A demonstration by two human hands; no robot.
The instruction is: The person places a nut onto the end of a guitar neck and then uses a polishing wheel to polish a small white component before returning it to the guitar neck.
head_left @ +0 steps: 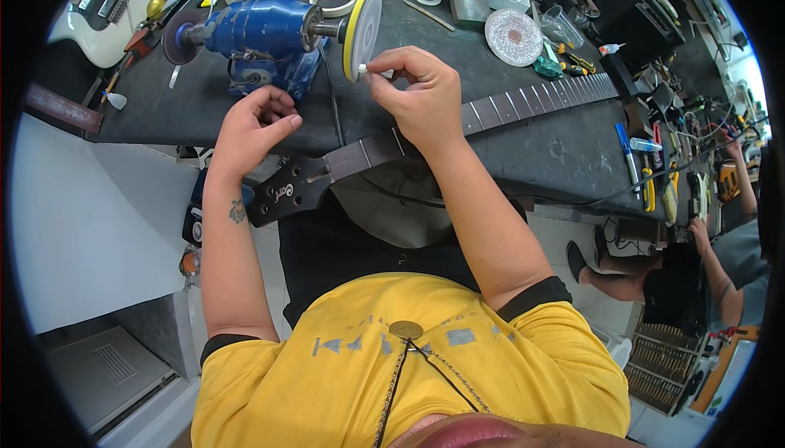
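Yellow shirt, one, filled the foreground, with one round pendant. Right hand: pinched one small white piece at the yellow-edged disc — contact unclear. Left hand: half-curled, nothing seen in it, beside one two-disc blue grinder. One guitar neck was partly hidden behind the right wrist.

Pale script lettering on black headstock, worn grey print on yellow shirt
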